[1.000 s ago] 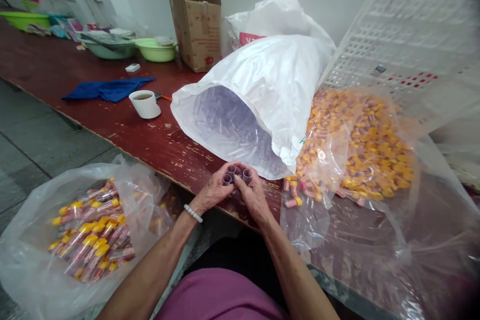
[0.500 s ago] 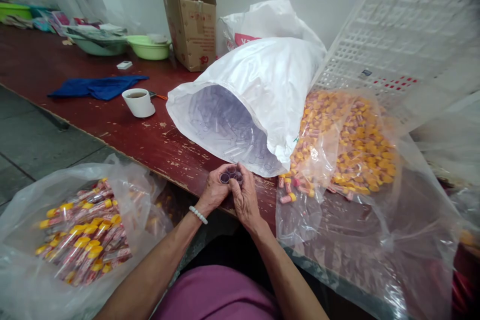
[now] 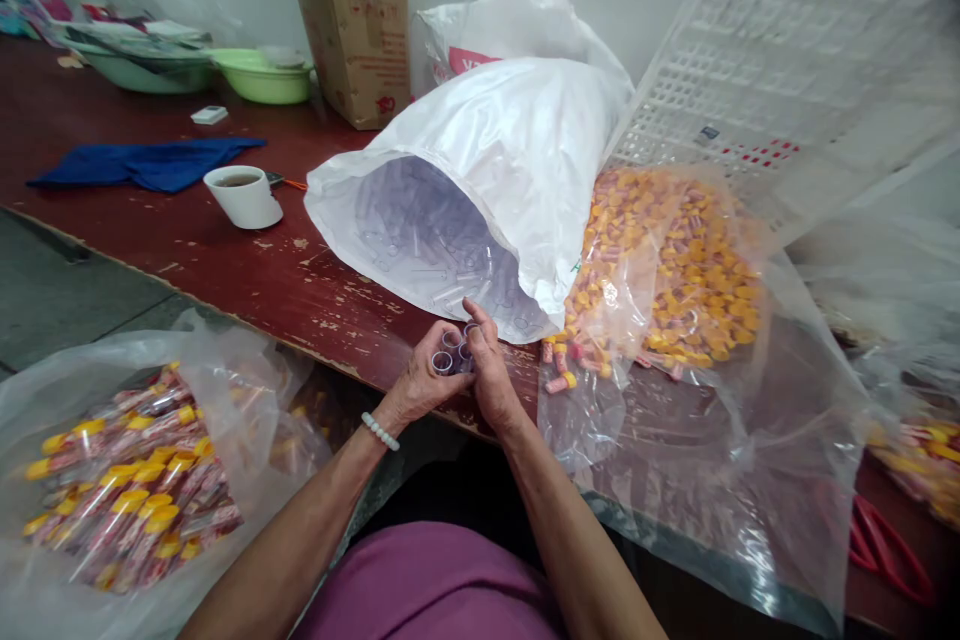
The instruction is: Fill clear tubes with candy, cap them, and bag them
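Several clear plastic tubes [image 3: 442, 362] stand bunched between my two hands, their round open ends facing up. My left hand [image 3: 421, 380], with a beaded bracelet at the wrist, is wrapped round them from the left. My right hand [image 3: 491, 372] closes on the bunch from the right, its index finger raised. Just beyond the hands lies a big white sack [image 3: 525, 160], its mouth open and showing many loose clear tubes [image 3: 427, 230]. To the right, small pink pieces with yellow caps [image 3: 697, 280] are heaped on clear plastic.
A plastic bag [image 3: 255, 370] of filled, yellow-capped tubes [image 3: 142, 490] is at lower left. On the red table [image 3: 225, 270] are a white cup [image 3: 244, 198], blue cloth [image 3: 150, 165], basins [image 3: 262, 80] and a carton [image 3: 367, 40]. A white crate [image 3: 787, 50] leans at right; red scissors [image 3: 885, 550] lie lower right.
The view has shifted, so the table's things appear further left. My right index finger has lifted and the fingers have shifted round the tubes, whose open ends are now more spread out.
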Motion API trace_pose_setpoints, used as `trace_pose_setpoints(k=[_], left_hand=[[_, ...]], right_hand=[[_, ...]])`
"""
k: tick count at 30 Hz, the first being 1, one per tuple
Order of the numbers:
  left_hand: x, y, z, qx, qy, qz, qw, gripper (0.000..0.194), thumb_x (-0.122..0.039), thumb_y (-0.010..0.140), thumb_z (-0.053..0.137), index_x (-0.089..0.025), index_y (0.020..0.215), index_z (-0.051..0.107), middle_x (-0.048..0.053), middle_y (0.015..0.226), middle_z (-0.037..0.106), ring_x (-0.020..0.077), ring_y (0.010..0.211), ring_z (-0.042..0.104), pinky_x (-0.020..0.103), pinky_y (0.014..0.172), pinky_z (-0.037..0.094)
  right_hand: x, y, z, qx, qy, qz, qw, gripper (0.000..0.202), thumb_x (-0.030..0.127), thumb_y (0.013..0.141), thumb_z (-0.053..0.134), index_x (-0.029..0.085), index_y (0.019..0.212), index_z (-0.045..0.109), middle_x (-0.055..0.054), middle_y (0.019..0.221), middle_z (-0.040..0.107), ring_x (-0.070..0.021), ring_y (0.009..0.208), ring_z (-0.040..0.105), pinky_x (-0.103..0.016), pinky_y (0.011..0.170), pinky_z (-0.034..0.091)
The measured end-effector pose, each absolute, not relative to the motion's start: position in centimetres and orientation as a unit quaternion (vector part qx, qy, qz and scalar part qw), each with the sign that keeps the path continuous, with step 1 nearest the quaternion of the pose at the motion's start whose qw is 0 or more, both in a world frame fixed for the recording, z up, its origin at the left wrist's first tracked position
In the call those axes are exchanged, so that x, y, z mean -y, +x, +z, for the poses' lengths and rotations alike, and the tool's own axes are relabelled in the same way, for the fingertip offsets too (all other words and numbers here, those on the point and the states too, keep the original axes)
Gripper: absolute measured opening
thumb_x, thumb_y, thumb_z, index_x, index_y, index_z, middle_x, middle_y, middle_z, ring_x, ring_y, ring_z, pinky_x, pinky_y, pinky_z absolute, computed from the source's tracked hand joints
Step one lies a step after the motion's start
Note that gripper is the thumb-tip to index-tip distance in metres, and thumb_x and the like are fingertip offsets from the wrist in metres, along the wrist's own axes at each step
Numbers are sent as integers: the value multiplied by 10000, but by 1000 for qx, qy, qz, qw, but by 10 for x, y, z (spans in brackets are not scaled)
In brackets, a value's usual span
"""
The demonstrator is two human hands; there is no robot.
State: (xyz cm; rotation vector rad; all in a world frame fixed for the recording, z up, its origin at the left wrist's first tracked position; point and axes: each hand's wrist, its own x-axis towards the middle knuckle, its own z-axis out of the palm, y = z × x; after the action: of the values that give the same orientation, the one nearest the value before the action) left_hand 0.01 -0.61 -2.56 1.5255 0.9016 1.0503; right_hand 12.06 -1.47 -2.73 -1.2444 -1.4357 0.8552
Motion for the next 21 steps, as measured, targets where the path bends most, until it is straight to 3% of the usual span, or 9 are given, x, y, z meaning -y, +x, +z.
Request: trace_pose_setpoints(k=[3,5,9,12,14,17,21], left_hand=[[6,8,-27,-385,623,473,490,581,-241,634,724,-173,1152,468,81,1117,603,189,979,608,274,828,484],[5,12,-29,-394,619,487,473,551,-245,602,734,-151,1100,517,106,1135,609,214,1016,600,299,869,480],[5,15,-33,-397,568,519,501,501,-276,599,738,-136,1042,551,85,988,659,201,888,639,325,824,513],[7,17,-33,-387,533,527,538,493,-246,602,748,-136,1039,549,37,862,648,165,775,638,307,746,532],[9,19,-33,-381,530,525,547,483,-218,594,753,-136,1026,554,28,842,635,157,770,632,290,722,532],[9,21,-33,-380,548,507,547,491,-215,601,746,-139,1043,547,36,852,631,164,785,633,292,715,534],[9,22,-33,-399,608,467,504,490,-247,614,737,-151,1055,546,44,861,647,187,811,645,318,742,537]], right_hand=[[13,115,-27,612,-522,339,488,524,486,918,333,219,1366,387,-62,1462,311,-177,1383,223,-371,1134,218],[19,112,-20,630,-551,311,451,529,464,918,353,224,1389,349,-73,1457,315,-193,1383,224,-397,1133,215],[55,139,14,682,-559,160,443,512,393,888,463,247,1372,380,-83,1453,317,-242,1346,289,-435,1102,265],[89,206,31,618,-609,14,497,388,295,879,479,253,1265,494,-77,1343,452,-222,1228,433,-400,1018,364],[102,261,26,520,-698,-47,490,316,300,893,418,205,1164,552,-93,1128,584,-206,1039,544,-386,909,426],[104,320,-1,480,-770,-60,416,294,325,855,420,151,947,639,-100,893,626,-217,857,558,-398,810,431],[83,310,-29,537,-764,-41,355,247,402,771,586,198,870,684,-97,950,626,-237,899,515,-391,819,391]])
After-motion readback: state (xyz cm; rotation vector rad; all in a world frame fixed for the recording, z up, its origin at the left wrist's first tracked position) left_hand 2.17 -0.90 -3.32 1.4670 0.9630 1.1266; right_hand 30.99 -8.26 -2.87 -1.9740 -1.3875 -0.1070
